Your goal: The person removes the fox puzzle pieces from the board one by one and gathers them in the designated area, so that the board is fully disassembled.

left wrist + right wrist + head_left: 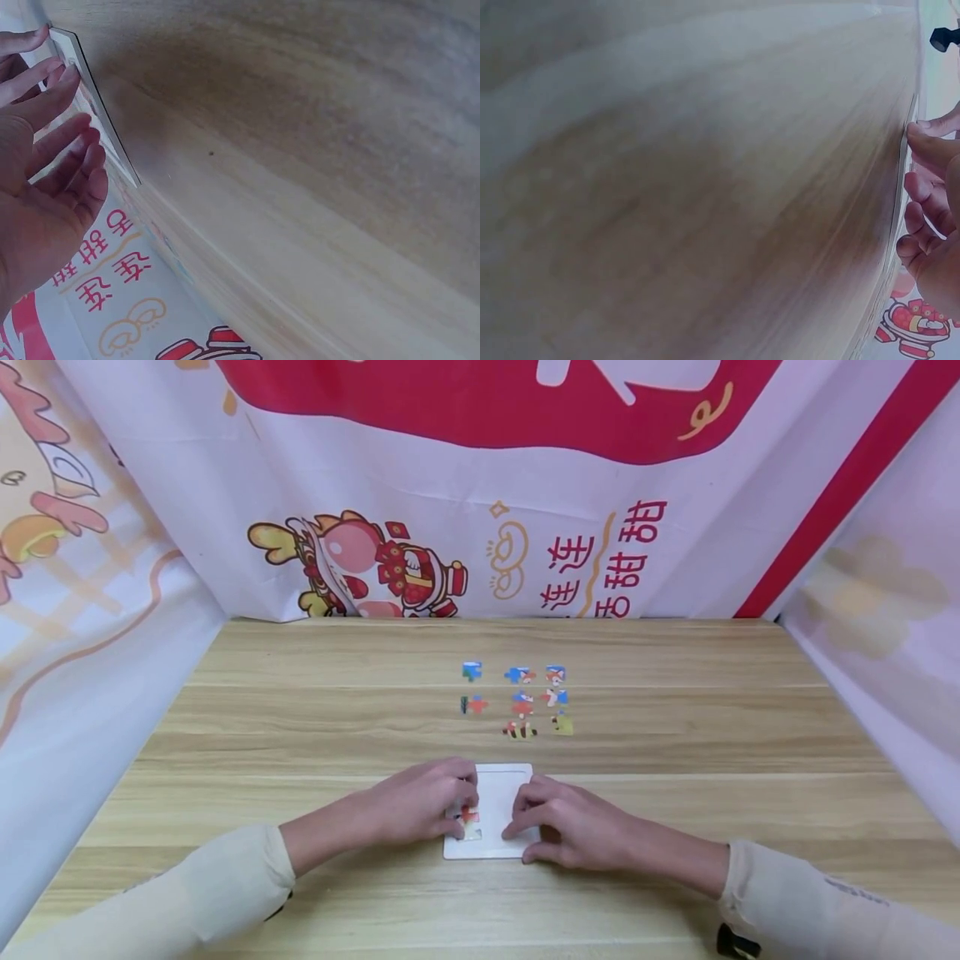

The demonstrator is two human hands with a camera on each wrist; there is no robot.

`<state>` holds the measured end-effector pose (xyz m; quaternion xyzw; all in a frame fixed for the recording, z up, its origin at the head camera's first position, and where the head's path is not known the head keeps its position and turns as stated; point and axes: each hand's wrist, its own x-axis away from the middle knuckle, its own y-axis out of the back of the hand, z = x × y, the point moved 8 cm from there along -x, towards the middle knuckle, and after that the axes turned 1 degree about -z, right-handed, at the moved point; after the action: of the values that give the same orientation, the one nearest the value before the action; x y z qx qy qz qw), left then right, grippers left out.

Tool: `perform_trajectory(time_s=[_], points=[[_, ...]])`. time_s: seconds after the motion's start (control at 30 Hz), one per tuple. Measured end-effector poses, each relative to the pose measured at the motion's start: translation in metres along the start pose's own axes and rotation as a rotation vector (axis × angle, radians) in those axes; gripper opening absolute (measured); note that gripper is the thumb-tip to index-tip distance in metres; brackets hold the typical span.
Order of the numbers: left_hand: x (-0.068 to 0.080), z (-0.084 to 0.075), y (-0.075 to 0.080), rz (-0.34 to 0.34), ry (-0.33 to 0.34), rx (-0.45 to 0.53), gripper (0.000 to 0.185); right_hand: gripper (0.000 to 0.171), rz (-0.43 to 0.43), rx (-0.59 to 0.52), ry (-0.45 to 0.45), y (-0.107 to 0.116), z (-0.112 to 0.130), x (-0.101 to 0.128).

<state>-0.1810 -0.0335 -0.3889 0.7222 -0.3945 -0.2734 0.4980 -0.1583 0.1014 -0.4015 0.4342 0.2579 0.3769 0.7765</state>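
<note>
The wooden table (300,735), pale and matte with long plank grain, carries a flat white puzzle tray (498,789) with a raised rim at six o'clock, just in front of the person, and eight small glossy loose pieces (519,700) in rows at twelve o'clock from it. A single piece (469,820) lies in the tray's nine-o'clock side, where the left hand (420,802) rests with relaxed fingers, its fingertips (71,75) at the thin rim, while the right hand (570,827) lies on the three-o'clock side, fingers loosely bent and clasping nothing. As I judge it, the piece seats best with the right hand holding the light tray flat and the left fingertips pressing down evenly, tabs squared to the corner.
</note>
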Motion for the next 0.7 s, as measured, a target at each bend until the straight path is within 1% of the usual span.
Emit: perform_trajectory(time_s=[0.17, 0.23, 0.3, 0.37, 0.47, 0.6, 0.7], points=[[0.002, -0.001, 0.001, -0.016, -0.015, -0.034, 0.017, 0.021, -0.001, 0.008, -0.012, -0.001, -0.001, 0.001], [0.001, 0.000, 0.001, -0.014, 0.003, -0.020, 0.020, 0.021, -0.010, 0.023, -0.008, 0.000, 0.000, 0.001], [0.000, 0.003, 0.000, -0.006, 0.045, 0.009, 0.024, 0.020, -0.017, 0.029, -0.012, 0.000, 0.000, 0.002], [-0.001, 0.006, 0.000, 0.003, 0.086, 0.062, 0.024, 0.019, -0.025, 0.023, -0.020, 0.000, 0.000, 0.003], [-0.004, 0.012, 0.000, 0.016, 0.130, 0.195, 0.019, 0.015, -0.037, -0.002, -0.025, 0.000, 0.000, 0.004], [-0.008, 0.023, 0.002, 0.018, 0.136, 0.393, 0.014, 0.012, -0.059, -0.016, -0.010, 0.001, 0.000, 0.005], [-0.011, 0.034, 0.007, -0.015, 0.150, 0.469, 0.012, 0.013, -0.065, -0.013, -0.005, 0.002, 0.000, 0.005]])
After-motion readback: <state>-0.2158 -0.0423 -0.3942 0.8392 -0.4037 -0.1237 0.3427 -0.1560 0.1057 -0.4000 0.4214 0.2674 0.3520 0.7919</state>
